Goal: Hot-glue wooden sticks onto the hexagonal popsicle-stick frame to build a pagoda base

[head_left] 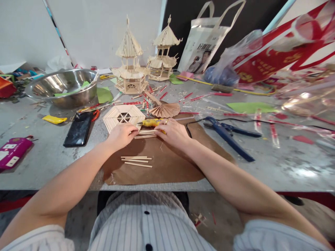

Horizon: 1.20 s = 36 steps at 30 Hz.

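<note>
Several thin wooden sticks (146,133) span the gap between my two hands, above the brown sheet (167,170). My left hand (122,135) has its fingers closed at their left ends. At the right ends, the fingers of my right hand (173,132), which wears a ring, are also closed. Just behind the sticks lies a yellow glue gun (150,122), partly covered by my right hand. A hexagonal stick panel (110,118) with an open spoked centre lies behind my left hand. More loose wooden sticks (136,160) rest nearer my body on the sheet.
Two stick pagodas (128,52) (164,45) stand at the back. A metal bowl (62,96), phone (77,129) and purple pouch (13,151) are on the left. Blue-handled pliers (230,137) and a black cord (246,120) lie right, near scattered scraps and a folded paper fan (166,109).
</note>
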Each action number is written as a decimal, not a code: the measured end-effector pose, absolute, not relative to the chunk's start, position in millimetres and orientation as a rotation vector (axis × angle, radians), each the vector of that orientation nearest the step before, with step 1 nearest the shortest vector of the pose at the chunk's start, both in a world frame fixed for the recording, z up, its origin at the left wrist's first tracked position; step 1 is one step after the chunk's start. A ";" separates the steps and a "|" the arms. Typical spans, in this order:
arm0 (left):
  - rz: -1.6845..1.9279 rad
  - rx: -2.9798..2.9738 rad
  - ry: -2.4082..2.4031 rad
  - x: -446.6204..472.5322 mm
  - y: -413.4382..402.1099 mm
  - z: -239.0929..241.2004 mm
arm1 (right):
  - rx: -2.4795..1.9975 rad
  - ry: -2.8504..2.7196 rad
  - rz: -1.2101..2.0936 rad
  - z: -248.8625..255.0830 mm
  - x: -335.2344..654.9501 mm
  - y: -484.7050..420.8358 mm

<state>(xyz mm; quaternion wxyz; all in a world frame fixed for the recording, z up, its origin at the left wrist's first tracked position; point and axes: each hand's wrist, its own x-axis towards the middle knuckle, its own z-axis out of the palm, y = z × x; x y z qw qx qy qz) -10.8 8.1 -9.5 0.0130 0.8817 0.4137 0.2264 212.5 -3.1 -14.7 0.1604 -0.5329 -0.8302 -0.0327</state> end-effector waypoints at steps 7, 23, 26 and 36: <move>0.573 2.787 1.260 -10.7 6.2 -11.6 | -1.319 -2.483 -0.118 -19.5 215.3 3.3; 0.469 2.776 1.205 -5.4 -1.6 -7.4 | -0.985 -2.800 0.349 -7.6 182.0 -36.8; 0.467 2.781 1.208 -4.3 -3.1 -7.0 | -1.018 -2.808 0.294 -8.5 183.4 -35.4; 0.562 2.761 1.270 -7.1 -1.6 -8.5 | -0.913 -2.819 0.277 -10.9 183.6 -38.0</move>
